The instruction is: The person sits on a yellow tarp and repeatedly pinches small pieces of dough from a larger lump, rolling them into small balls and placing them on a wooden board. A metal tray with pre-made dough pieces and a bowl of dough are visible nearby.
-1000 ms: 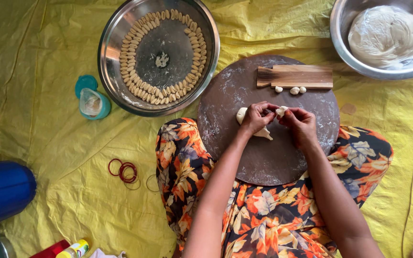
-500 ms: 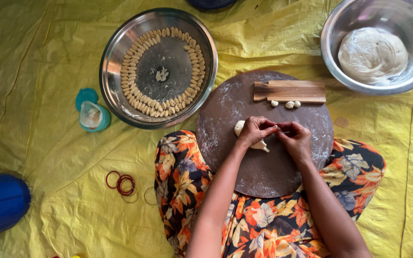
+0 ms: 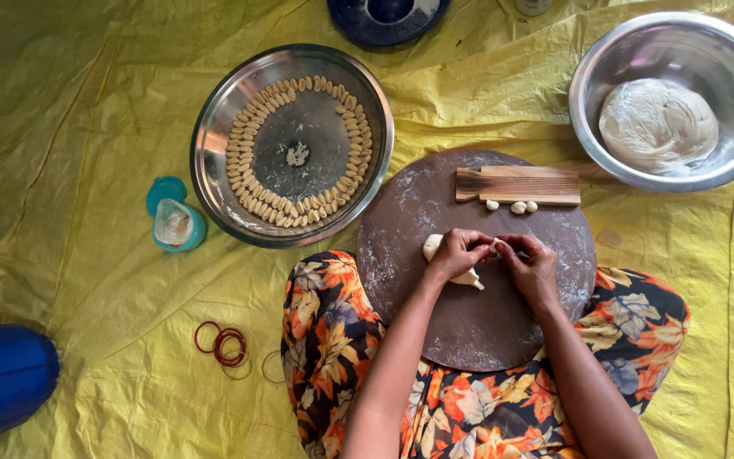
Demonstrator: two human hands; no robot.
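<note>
Since a moment ago, little has changed: a small bit of pale dough [image 3: 494, 247] is still pinched between the fingers of the left hand [image 3: 454, 255] and right hand [image 3: 530, 265] above the round, floured dark wooden board [image 3: 477, 327]; the shaping appears unfinished.

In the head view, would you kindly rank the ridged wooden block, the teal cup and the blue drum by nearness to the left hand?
1. Ridged wooden block, just beyond the left hand.
2. Teal cup, far left.
3. Blue drum, bottom-left corner.
</note>
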